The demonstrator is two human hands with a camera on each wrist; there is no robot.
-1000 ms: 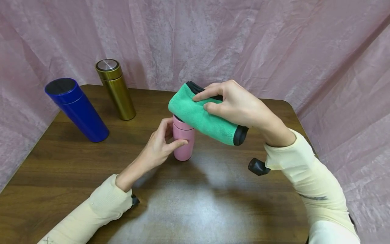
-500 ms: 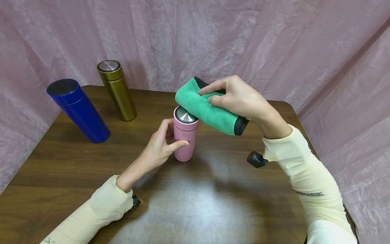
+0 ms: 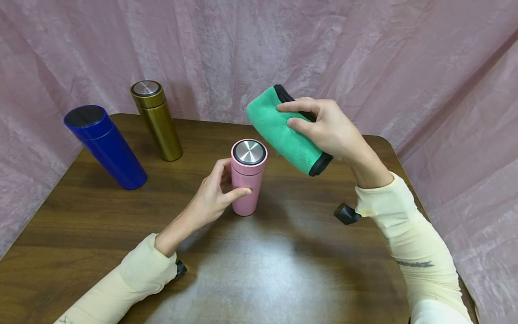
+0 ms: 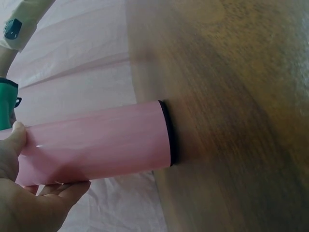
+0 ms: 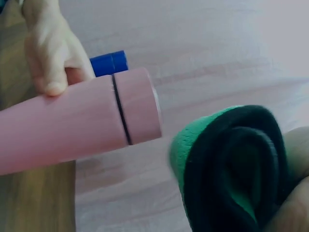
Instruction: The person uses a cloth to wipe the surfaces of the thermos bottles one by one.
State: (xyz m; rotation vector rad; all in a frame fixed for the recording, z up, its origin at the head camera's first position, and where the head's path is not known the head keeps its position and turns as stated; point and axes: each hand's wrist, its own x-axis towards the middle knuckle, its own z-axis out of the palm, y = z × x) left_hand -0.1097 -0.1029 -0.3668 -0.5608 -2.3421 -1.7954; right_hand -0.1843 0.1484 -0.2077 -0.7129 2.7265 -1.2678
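A pink thermos bottle point(image 3: 247, 180) with a round silver lid top point(image 3: 249, 152) stands upright on the table, and my left hand point(image 3: 210, 193) grips it from the left, thumb in front. In the left wrist view the base of the pink bottle point(image 4: 111, 140) meets the wood. Up and to the right, my right hand point(image 3: 329, 128) pinches a folded green cloth point(image 3: 279, 130) with black edging, held in the air apart from the bottle. The right wrist view shows the layered black edge of the cloth point(image 5: 231, 159) close to the bottle's cap point(image 5: 137, 104).
At the left a blue bottle point(image 3: 106, 146) with a dark top stands on the wooden table point(image 3: 263, 270). Behind it is a gold bottle point(image 3: 158, 121) with a silver lid. A pink curtain point(image 3: 226, 54) hangs along the back and right.
The green cloth in my right hand has lifted off the pink bottle's top, moving up and right, so the silver lid now shows. My left hand keeps its grip on the bottle.
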